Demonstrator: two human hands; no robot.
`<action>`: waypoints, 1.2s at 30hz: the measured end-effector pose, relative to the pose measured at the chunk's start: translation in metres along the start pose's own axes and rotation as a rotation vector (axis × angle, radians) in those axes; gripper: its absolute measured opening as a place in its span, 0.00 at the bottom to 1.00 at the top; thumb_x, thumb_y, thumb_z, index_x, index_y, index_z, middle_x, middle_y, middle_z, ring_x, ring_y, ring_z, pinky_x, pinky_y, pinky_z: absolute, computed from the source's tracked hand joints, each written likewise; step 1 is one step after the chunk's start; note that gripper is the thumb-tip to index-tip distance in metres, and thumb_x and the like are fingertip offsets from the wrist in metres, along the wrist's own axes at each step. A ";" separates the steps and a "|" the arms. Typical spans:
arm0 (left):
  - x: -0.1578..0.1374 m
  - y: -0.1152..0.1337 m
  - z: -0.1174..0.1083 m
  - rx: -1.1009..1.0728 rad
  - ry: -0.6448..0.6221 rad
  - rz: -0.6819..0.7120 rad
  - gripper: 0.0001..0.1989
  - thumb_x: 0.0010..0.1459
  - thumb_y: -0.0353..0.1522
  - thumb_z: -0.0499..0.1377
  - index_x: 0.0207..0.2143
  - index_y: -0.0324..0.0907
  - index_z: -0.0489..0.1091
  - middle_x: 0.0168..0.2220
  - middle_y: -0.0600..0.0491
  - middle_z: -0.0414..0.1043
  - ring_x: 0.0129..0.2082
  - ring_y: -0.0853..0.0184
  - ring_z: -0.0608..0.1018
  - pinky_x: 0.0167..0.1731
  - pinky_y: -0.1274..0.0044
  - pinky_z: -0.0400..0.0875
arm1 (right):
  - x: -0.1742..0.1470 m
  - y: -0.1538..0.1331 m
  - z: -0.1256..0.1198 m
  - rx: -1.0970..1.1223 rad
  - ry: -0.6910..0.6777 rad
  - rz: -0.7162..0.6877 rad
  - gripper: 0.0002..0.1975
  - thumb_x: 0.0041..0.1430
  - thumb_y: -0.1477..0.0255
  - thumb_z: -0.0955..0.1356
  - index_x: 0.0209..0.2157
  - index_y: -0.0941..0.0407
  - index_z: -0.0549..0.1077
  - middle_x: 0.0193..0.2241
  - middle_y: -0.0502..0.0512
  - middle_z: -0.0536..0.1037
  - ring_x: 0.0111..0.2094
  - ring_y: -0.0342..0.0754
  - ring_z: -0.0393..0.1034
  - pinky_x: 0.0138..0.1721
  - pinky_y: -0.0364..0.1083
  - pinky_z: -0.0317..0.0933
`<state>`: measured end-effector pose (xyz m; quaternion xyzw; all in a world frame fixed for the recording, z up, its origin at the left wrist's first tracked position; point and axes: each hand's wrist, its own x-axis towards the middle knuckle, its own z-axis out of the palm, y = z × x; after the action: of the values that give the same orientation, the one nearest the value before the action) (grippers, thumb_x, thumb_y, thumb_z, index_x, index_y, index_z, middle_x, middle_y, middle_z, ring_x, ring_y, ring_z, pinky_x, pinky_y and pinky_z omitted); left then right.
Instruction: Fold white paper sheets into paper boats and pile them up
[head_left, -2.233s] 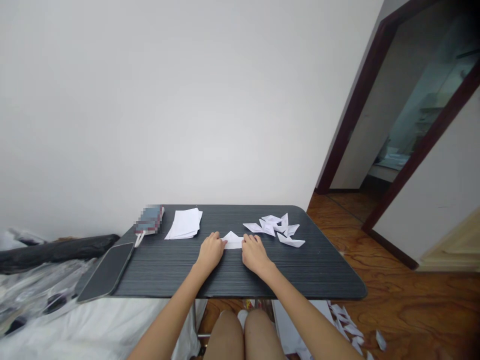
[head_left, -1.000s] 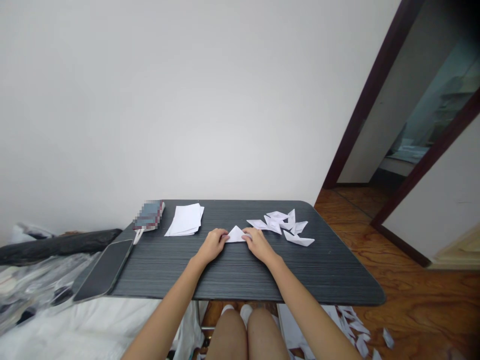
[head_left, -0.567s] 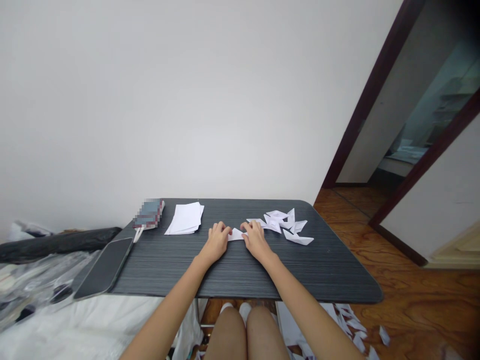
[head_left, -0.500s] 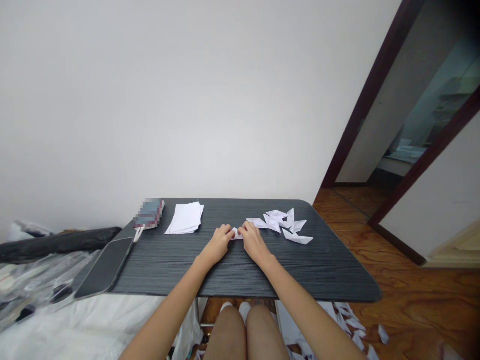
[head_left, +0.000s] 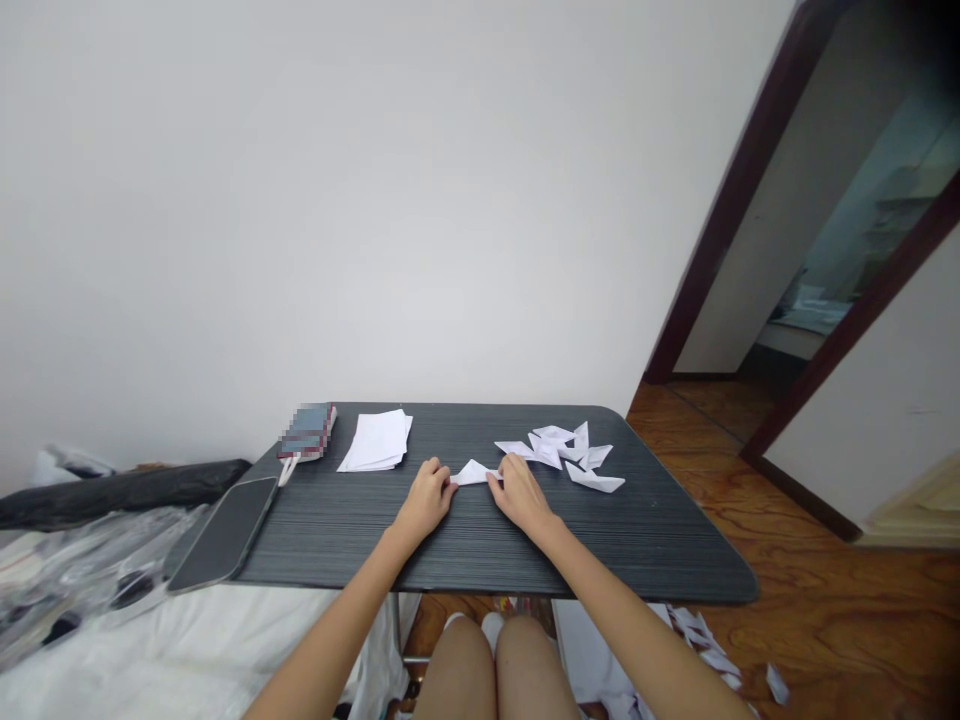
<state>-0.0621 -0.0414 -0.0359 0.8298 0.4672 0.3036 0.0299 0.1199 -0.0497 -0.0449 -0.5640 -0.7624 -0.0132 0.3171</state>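
Observation:
Between my two hands a small white folded paper boat [head_left: 472, 472] rests at the tabletop, its pointed middle showing. My left hand [head_left: 429, 497] pinches its left end between thumb and fingers. At the opposite end my right hand [head_left: 519, 491] is closed on the paper, hiding that tip. Just beyond my right hand lies a loose group of folded white paper boats [head_left: 546, 449], with one boat [head_left: 595, 478] nearer to me. A stack of plain white paper sheets [head_left: 376, 441] lies to the left of my hands.
The dark table [head_left: 330, 535] stands against a white wall. At its left are a blurred-out packet [head_left: 307, 430] and a dark flat tablet-like panel [head_left: 223, 532]. Plastic-wrapped things [head_left: 90, 560] crowd the left side. More folded papers [head_left: 701, 638] lie on the floor at right.
My hands have moved apart along the paper, from its middle to its two ends. More of its peaked centre now shows. The camera view has shifted slightly.

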 end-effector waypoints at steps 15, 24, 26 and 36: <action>0.022 -0.023 0.012 -0.222 0.039 -0.167 0.04 0.45 0.30 0.56 0.25 0.39 0.63 0.25 0.54 0.64 0.27 0.69 0.66 0.30 0.76 0.61 | 0.029 0.010 0.027 0.255 -0.075 0.108 0.10 0.47 0.72 0.64 0.35 0.56 0.67 0.32 0.53 0.69 0.38 0.49 0.60 0.40 0.49 0.49; 0.026 -0.016 0.009 -0.897 0.060 -0.418 0.14 0.49 0.40 0.54 0.29 0.36 0.62 0.20 0.53 0.68 0.19 0.73 0.69 0.20 0.81 0.61 | 0.033 0.004 0.015 0.524 0.083 0.034 0.05 0.50 0.73 0.61 0.25 0.58 0.68 0.23 0.51 0.67 0.27 0.44 0.61 0.31 0.43 0.55; 0.027 -0.011 0.007 -1.080 0.007 -0.437 0.16 0.49 0.41 0.53 0.30 0.35 0.63 0.23 0.49 0.70 0.20 0.72 0.71 0.19 0.81 0.62 | 0.033 0.003 0.014 0.518 0.091 0.000 0.06 0.50 0.74 0.62 0.25 0.58 0.68 0.23 0.51 0.68 0.28 0.44 0.61 0.32 0.43 0.55; 0.027 -0.009 0.004 -1.236 -0.037 -0.548 0.14 0.46 0.38 0.58 0.27 0.33 0.65 0.24 0.46 0.73 0.22 0.67 0.75 0.22 0.79 0.67 | 0.026 -0.004 0.004 0.457 0.106 -0.068 0.06 0.49 0.76 0.64 0.28 0.55 0.72 0.33 0.54 0.67 0.39 0.47 0.59 0.43 0.49 0.52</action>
<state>-0.0568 -0.0140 -0.0298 0.5171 0.4006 0.4821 0.5829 0.1109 -0.0274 -0.0337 -0.4500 -0.7464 0.1195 0.4755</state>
